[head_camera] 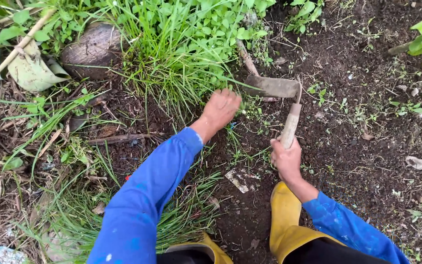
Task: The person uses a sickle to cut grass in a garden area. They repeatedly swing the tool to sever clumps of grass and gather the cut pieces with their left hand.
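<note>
While the left hand (221, 107) was closed in a fist around the base of the grass clump (177, 63), the right hand (286, 159) was wrapped tight around the wooden handle of a small hoe (282, 105), whose flat blade lay on the soil just to the right of that clump. Right of the clump, the dark soil (357, 146) looked largely bare, with only small sprouts left, so that part appeared already weeded. The clump itself stood thick and rooted, and more grass spread below and to the left of it, so much seemed left to do. An old coconut husk (94, 49) sat just left of the clump, and yellow boots (284, 215) stood below it.
</note>
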